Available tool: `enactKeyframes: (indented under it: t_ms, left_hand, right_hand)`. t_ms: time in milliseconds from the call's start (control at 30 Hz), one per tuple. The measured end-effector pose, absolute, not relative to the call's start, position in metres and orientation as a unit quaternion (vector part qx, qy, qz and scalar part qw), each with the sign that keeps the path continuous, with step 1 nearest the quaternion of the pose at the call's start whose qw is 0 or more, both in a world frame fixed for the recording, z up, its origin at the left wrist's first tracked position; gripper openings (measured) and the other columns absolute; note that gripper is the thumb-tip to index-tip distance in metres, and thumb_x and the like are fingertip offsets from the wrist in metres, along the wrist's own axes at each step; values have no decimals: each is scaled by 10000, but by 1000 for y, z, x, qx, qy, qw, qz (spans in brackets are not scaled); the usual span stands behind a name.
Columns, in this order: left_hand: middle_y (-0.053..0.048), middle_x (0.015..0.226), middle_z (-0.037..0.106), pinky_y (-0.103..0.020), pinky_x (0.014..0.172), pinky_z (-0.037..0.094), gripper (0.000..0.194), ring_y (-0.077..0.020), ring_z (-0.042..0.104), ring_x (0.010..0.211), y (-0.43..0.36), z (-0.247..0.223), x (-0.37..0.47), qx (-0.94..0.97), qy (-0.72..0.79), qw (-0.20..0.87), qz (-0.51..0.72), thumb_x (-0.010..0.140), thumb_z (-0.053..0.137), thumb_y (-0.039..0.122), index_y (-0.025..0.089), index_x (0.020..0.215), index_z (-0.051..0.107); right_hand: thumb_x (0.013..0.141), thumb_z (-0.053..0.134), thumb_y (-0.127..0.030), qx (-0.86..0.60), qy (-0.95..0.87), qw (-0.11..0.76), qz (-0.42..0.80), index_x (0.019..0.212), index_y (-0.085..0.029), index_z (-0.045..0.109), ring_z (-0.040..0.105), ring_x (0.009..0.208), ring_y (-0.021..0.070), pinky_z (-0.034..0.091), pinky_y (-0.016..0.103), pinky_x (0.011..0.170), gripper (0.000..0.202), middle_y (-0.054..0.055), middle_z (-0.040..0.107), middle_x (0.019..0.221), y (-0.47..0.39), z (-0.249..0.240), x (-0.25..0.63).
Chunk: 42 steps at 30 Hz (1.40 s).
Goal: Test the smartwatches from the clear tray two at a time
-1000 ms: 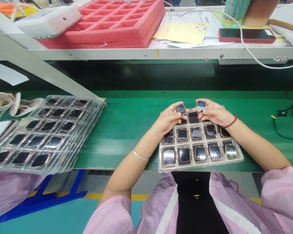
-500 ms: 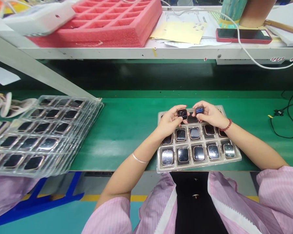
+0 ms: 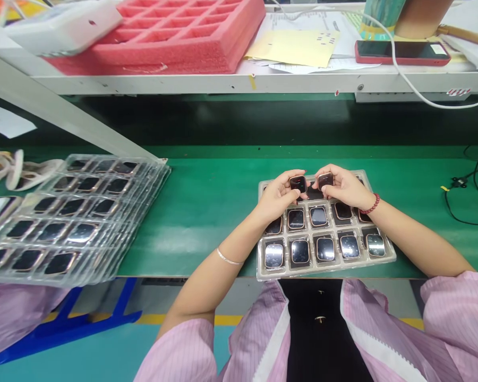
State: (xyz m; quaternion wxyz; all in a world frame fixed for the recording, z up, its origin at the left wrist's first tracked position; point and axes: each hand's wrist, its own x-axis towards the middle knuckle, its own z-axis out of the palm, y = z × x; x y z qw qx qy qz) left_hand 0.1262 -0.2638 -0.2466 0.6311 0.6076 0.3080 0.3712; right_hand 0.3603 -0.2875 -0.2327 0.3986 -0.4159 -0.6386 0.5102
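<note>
Between the thumb and fingers of my left hand (image 3: 279, 195) is a smartwatch body (image 3: 298, 183) with a gold rim and a mostly dark screen. My right hand (image 3: 343, 187) grips a second watch body (image 3: 325, 181), tilted a little, its screen dark too. Both are raised over the back row of a clear plastic tray (image 3: 290, 274). Rows of strapless square watch bodies, such as a front one (image 3: 300, 251), lie face up in the tray's pockets. My hands and wrists hide part of the back row.
At the left stands a stack of similar trays (image 3: 115, 233) filled with watches. A shelf (image 3: 207, 84) spans the back, bearing red foam (image 3: 183, 61), papers and a phone (image 3: 402, 52). A black cable (image 3: 460, 183) lies on the green bench at the right.
The bright display content on both watches has gone dark, with only a small reddish mark on the left one. My hands stay nearly in place; the view has shifted slightly.
</note>
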Motion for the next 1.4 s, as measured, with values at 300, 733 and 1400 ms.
enactKeyframes:
  t_ms: [300, 733, 1400]
  left_hand:
    - [-92, 1121, 764, -216, 606, 500, 470, -161, 759, 802, -264, -245, 129, 604, 319, 628, 372, 788, 671, 186, 163, 1252, 604]
    - [-83, 1103, 772, -204, 594, 503, 448, -138, 746, 768, -265, -244, 128, 599, 321, 636, 365, 789, 681, 188, 168, 1232, 624]
    - [-57, 901, 768, -215, 544, 518, 307, -139, 700, 676, -267, -239, 129, 616, 311, 618, 376, 822, 775, 363, 164, 1039, 691]
  right_hand:
    - [819, 678, -206, -412, -660, 393, 491, 1054, -193, 579, 624, 675, 129, 515, 252, 592, 255, 40, 739, 916, -288, -234, 360]
    - [820, 664, -215, -395, -687, 386, 472, 1093, -184, 591, 687, 806, 176, 537, 290, 676, 284, 63, 748, 967, -287, -236, 361]
    - [835, 669, -207, -399, -658, 391, 505, 1070, -178, 644, 632, 689, 118, 575, 258, 644, 238, 43, 738, 948, -289, -231, 358]
